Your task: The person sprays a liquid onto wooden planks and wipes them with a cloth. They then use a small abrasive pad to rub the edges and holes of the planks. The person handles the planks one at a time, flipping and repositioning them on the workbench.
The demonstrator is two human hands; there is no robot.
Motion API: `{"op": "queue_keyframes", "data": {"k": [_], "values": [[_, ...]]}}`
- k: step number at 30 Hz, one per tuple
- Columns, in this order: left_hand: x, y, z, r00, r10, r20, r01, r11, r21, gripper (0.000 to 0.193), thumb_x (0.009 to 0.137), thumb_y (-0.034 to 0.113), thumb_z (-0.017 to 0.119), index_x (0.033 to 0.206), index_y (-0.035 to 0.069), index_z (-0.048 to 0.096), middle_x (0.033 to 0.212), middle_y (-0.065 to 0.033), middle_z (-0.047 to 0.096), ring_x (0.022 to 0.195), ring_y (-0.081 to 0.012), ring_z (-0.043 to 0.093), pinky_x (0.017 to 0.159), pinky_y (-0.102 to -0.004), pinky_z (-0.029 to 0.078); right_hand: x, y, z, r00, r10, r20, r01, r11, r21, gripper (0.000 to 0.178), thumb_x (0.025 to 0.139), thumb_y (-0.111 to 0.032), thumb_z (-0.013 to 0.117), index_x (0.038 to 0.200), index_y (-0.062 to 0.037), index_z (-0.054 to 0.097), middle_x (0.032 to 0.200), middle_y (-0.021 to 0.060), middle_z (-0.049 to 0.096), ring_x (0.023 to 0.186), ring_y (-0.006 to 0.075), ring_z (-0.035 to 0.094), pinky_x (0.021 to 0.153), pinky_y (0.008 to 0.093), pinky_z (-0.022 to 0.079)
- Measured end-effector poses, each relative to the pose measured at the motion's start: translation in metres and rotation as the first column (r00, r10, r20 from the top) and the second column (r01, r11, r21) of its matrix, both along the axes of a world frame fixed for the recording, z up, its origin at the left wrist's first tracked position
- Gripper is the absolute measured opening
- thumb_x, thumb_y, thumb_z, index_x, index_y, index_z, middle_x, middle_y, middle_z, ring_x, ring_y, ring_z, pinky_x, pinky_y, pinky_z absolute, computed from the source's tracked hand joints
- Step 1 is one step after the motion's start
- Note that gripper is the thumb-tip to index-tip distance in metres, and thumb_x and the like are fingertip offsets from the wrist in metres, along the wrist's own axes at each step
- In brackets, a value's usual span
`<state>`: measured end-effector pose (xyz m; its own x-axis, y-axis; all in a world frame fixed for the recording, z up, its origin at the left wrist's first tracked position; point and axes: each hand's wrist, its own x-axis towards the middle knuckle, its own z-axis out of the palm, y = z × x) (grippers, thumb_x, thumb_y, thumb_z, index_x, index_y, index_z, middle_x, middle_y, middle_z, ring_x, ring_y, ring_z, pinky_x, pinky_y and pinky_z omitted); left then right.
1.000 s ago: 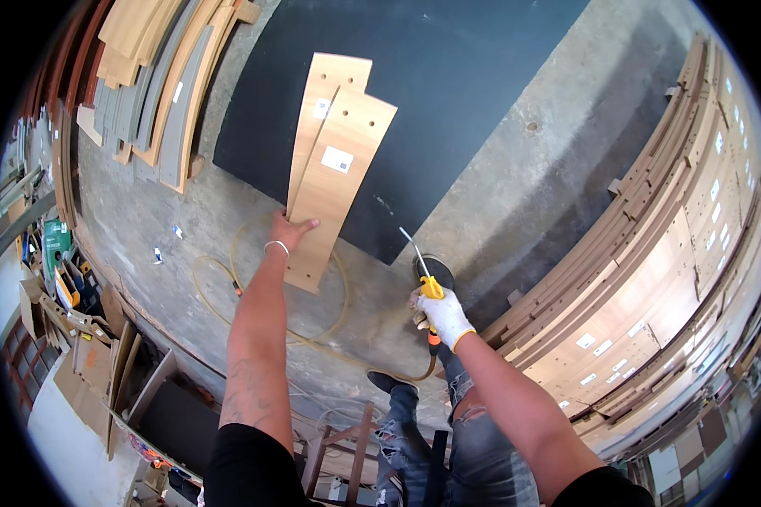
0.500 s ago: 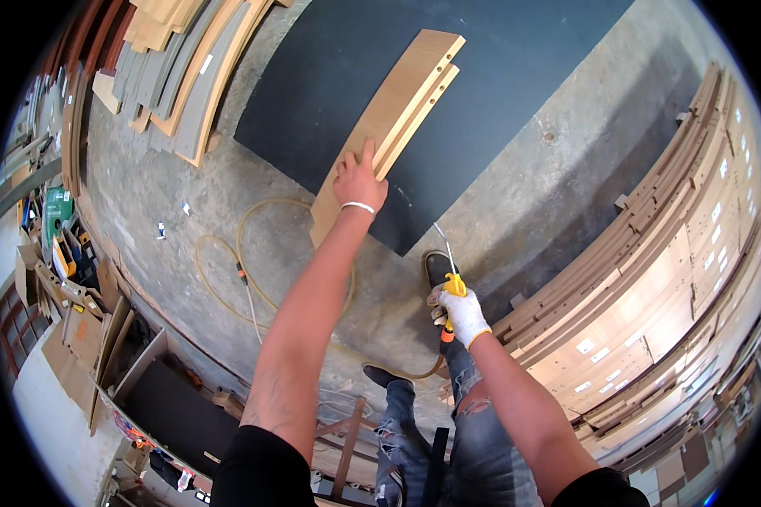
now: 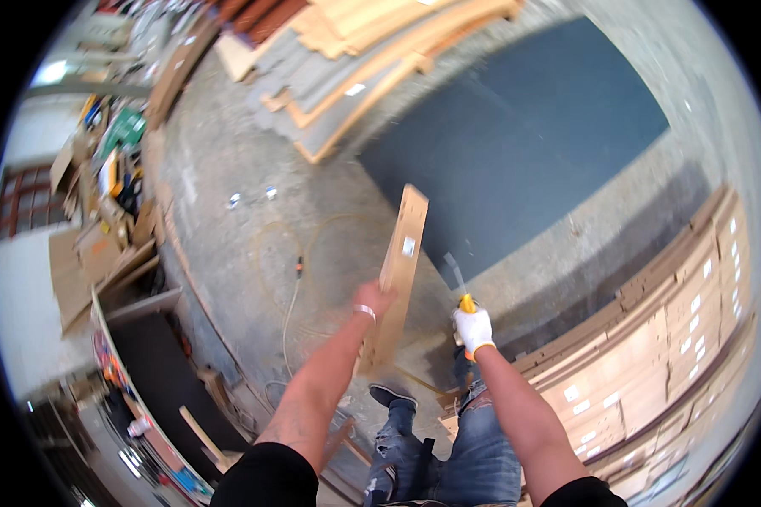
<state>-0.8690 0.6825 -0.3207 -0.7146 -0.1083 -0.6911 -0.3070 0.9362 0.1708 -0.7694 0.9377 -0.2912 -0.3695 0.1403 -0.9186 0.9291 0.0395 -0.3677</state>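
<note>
My bare left hand [image 3: 375, 299], with a white band at the wrist, is closed around the left edge of a long light-brown wooden board [image 3: 406, 269]. The board is lifted and points away from me, its far end over the near edge of a dark flat sheet [image 3: 533, 144]. A small white label shows on its face. In my right hand [image 3: 473, 328], covered by a white glove, is a yellow air blow gun [image 3: 467, 302]. Its thin metal nozzle angles up and left, blurred by motion. The gloved fingers are partly hidden.
Long stacked wooden panels [image 3: 609, 363] with white labels line the right side. Grey and wood-coloured boards [image 3: 338, 93] lie at the far left. A thin hose [image 3: 288, 325] with an orange connector loops over the concrete floor. Cardboard scraps [image 3: 93, 262] and an open dark-lined box [image 3: 156, 363] stand left.
My left hand has lifted the board off the dark sheet and brought it nearer, turned so a labelled face shows. The view has swung left. My right hand still holds the blow gun.
</note>
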Motion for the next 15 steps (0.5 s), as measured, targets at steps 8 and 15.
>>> {"op": "queue_keyframes", "data": {"k": [8, 15], "values": [[0.237, -0.227, 0.165, 0.568, 0.795, -0.211, -0.780, 0.602, 0.170, 0.042, 0.073, 0.015, 0.079, 0.110, 0.000, 0.067, 0.100, -0.0199, 0.075, 0.094, -0.0352, 0.072, 0.085, -0.0422, 0.056, 0.032, -0.190, 0.133, 0.108, 0.939, -0.327, -0.960, 0.183, 0.210, 0.036, 0.084, -0.034, 0.062, 0.102, -0.0078, 0.079, 0.106, 0.0225, 0.074, 0.099, 0.0395, 0.072, 0.089, 0.0471, 0.057], [0.420, -0.346, 0.281, 0.358, 0.881, -0.309, -0.747, 0.469, 0.472, 0.054, 0.073, 0.011, 0.083, 0.122, 0.003, 0.063, 0.113, -0.0147, 0.072, 0.103, -0.0267, 0.069, 0.093, -0.0377, 0.054, 0.083, -0.287, 0.215, -0.743, 0.618, -0.258, -0.668, -0.662, 0.338, 0.039, 0.082, -0.037, 0.066, 0.102, -0.0059, 0.078, 0.103, 0.0205, 0.075, 0.096, 0.0388, 0.073, 0.085, 0.0463, 0.058]]}}
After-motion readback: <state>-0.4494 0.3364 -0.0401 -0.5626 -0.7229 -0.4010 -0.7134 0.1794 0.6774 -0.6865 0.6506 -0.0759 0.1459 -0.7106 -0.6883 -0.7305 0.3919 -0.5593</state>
